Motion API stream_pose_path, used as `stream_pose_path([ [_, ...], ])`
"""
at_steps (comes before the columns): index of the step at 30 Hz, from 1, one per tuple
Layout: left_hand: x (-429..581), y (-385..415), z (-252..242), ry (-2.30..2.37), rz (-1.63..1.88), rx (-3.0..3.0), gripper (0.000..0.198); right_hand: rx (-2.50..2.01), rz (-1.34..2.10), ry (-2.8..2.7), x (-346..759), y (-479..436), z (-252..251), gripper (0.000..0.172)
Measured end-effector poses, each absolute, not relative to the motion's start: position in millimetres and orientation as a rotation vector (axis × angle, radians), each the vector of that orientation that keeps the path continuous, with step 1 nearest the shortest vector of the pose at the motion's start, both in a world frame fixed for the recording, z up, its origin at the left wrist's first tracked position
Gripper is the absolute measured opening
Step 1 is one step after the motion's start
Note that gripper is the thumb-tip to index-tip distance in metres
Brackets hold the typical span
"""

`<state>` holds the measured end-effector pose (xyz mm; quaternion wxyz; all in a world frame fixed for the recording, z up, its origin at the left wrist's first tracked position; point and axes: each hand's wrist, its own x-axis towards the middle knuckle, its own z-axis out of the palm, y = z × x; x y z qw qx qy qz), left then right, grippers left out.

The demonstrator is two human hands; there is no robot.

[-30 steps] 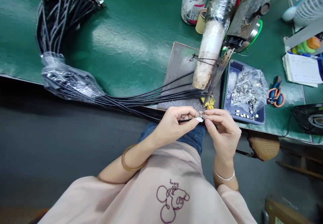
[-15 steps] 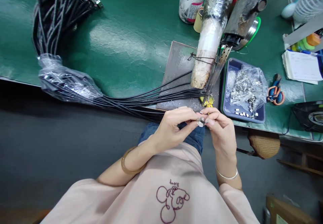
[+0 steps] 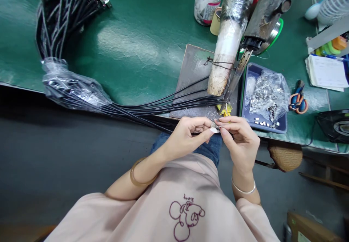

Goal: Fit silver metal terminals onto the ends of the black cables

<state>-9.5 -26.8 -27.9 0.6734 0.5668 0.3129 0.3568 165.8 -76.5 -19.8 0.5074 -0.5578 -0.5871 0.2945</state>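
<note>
My left hand (image 3: 188, 136) is closed, its thumb and fingers pinching at the table's front edge. Thin black cables (image 3: 152, 107) run along the edge, and some pass behind this hand; one seems to end in its pinch. Thumb and forefinger of my right hand (image 3: 241, 140) meet the left fingertips at a tiny greyish metal connector piece (image 3: 217, 127); fingertips hide most of it. Just beyond the hands, a soldering iron (image 3: 236, 76) points down at a yellow sponge-like pad (image 3: 225, 109). Beside it hangs a whitish tube (image 3: 220, 65) wrapped in plastic film.
A blue tray (image 3: 282, 124) on the right holds a bag of small metal connector shells (image 3: 268, 89). Orange-handled cutters (image 3: 298, 100) lie beyond it. Left, a plastic-wrapped cable bundle (image 3: 75, 87) rests near the edge. A grey board (image 3: 192, 65) lies under the iron; a solder reel (image 3: 274, 35) stands behind.
My right hand has shifted slightly right, its fingers straighter and its thumb lower. The left fingertips have turned a little around the small piece. The bench things stay put.
</note>
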Motion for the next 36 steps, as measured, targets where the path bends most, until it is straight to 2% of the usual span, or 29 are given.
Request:
stream_pose_path([
  [4,-10.0,-23.8,-25.8,0.731,0.857,1.346,0.012,-1.334,0.788,-1.427,170.9,-74.2,-17.7,0.01],
  [10,-11.0,-23.9,-25.4,0.727,0.869,1.554,0.009,-1.252,1.134,-1.434,181.0,-67.5,-18.3,0.004],
  [13,-7.7,-25.9,-23.3,0.783,0.897,1.441,0.008,-1.31,0.894,-1.403,175.7,-69.4,-17.5,0.005],
  [17,-4.4,-25.1,-19.6,0.787,0.887,1.284,0.013,-1.347,0.38,-1.511,166.8,-75.7,-15.7,0.022],
  [24,-10.5,-20.4,-21.7,0.735,0.741,1.095,0.026,-1.256,0.156,-1.73,167.4,-80.2,-25.6,0.047],
  [30,-9.7,-20.6,-21.5,0.748,0.697,1.037,0.02,-1.278,0.24,-1.607,167.1,-75.7,-22.0,0.031],
  [36,-4.8,-18.4,-21.8,0.774,0.754,1.116,0.018,-1.197,0.033,-1.686,162.9,-76.7,-16.3,0.031],
])
